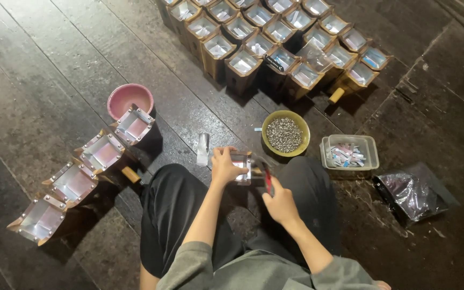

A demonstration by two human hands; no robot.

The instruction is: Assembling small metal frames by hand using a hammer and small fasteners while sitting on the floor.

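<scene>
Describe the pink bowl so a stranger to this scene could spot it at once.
Start at the diagonal row of four foil-lined square boxes on the dark plank floor, left of the seated person. At the row's upper end, touching the last box, sits the pink bowl. It is the only round, pink thing there; the other bowl is yellow-green and holds small metal pieces.

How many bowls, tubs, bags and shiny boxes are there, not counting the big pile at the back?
Pink bowl: 1
Yellow-green bowl: 1
Shiny boxes in left row: 4
Shiny box in left hand: 1
Clear tub: 1
Dark bag: 1
Total: 9
</scene>
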